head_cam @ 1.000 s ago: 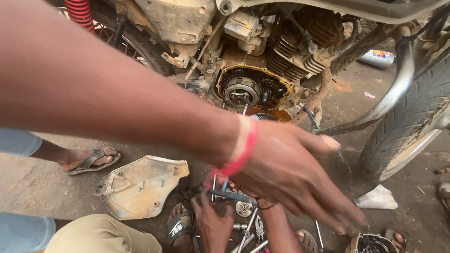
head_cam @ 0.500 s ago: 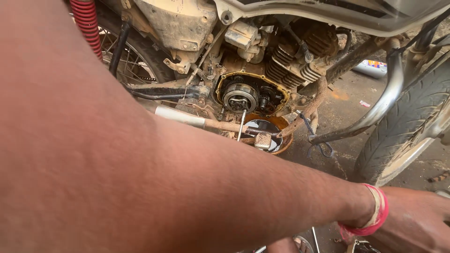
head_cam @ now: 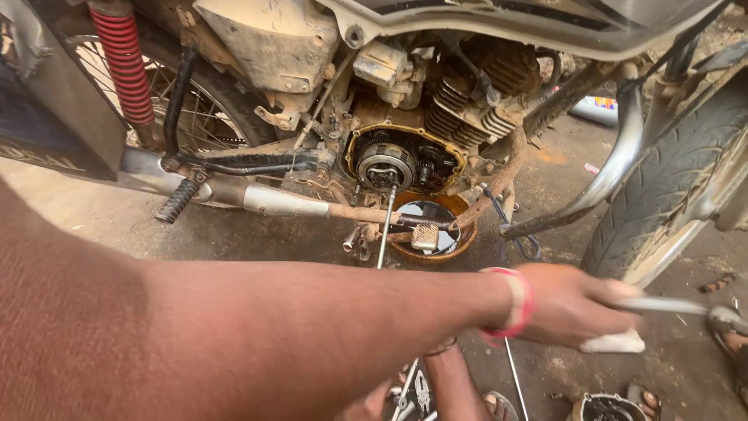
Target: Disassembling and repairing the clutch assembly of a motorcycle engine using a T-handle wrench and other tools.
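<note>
Metal tool [head_cam: 662, 305], thin & shiny, is sitting in our left hand [head_cam: 580, 306]; fingers are curling shut round it, w/ a white bit [head_cam: 615, 342] poking out under the hand. We are reaching our arm across the pic, pink band [head_cam: 514, 306] on the wrist. Tool is sticking out to the right, near the front tyre [head_cam: 662, 195]. Behind, the motorbike engine [head_cam: 401, 160] is sitting open, gears showing, & a brown bowl [head_cam: 428, 234] is sitting on the ground below it. Another hand [head_cam: 460, 382] is showing at the bottom by some tools; we can't tell if it is open or shut
</note>
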